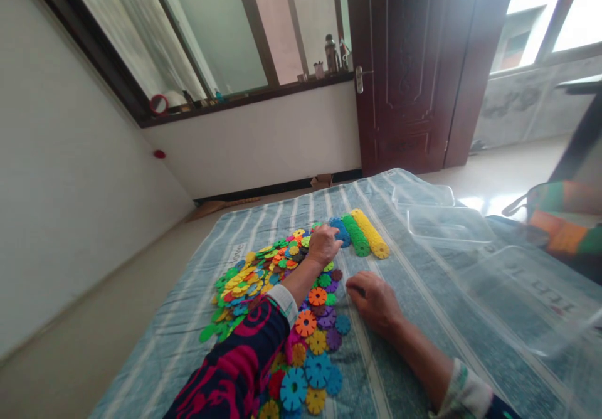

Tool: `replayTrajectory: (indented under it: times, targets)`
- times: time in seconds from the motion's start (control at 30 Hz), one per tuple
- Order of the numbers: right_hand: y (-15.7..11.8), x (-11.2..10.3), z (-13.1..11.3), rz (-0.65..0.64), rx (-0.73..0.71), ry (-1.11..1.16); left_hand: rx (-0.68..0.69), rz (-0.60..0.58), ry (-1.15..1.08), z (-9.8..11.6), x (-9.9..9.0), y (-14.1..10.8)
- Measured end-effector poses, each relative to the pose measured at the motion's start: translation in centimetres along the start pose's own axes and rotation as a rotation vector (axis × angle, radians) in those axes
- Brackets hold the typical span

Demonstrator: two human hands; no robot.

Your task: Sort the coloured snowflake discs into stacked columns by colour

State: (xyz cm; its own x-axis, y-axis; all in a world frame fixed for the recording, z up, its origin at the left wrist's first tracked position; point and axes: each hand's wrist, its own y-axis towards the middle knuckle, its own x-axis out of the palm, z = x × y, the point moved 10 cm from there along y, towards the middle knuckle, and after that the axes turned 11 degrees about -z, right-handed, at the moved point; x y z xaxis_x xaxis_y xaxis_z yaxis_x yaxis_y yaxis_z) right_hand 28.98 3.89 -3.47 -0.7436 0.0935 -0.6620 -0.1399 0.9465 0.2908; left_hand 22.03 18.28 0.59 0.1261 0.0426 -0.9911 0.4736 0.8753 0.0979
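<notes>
A pile of colourful notched discs point(244, 279) spreads over a striped cloth. Beyond it lie neat overlapping rows of discs: a yellow row point(370, 233), a green row point(356, 236) and a shorter blue row point(342, 233). My left hand point(323, 244) reaches across the pile, its fingers bent together at the near side of the blue row; what they hold, if anything, is too small to make out. My right hand point(374, 300) rests on the cloth to the right of the pile, fingers curled with the tips hidden.
Clear plastic containers point(449, 226) stand on the right of the striped cloth point(414, 318), with a large transparent lid or box point(536, 300) nearer. A colourful bag point(564, 218) is at the far right. A brown door point(409, 61) stands behind.
</notes>
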Motion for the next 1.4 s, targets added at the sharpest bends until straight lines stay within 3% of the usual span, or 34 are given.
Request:
replayTrajectory:
  times: [0.47, 1.07, 1.17, 1.27, 1.4]
  targets:
    - [0.1, -0.1, -0.2, -0.015, 0.004, -0.004, -0.030, -0.027, -0.003, 0.4, 1.7, -0.5]
    - [0.2, 0.1, 0.1, -0.016, -0.007, -0.017, 0.016, -0.008, -0.015, 1.3, 1.4, -0.3]
    - [0.1, 0.2, 0.2, -0.017, -0.004, -0.005, 0.019, -0.005, -0.032, 0.4, 0.3, -0.5]
    - [0.0, 0.2, 0.2, -0.019, 0.003, 0.002, 0.013, -0.010, -0.041, -1.8, -1.7, -1.4]
    - [-0.1, 0.1, 0.0, -0.021, 0.002, -0.002, 0.046, -0.091, -0.062, -5.4, -3.9, -4.4]
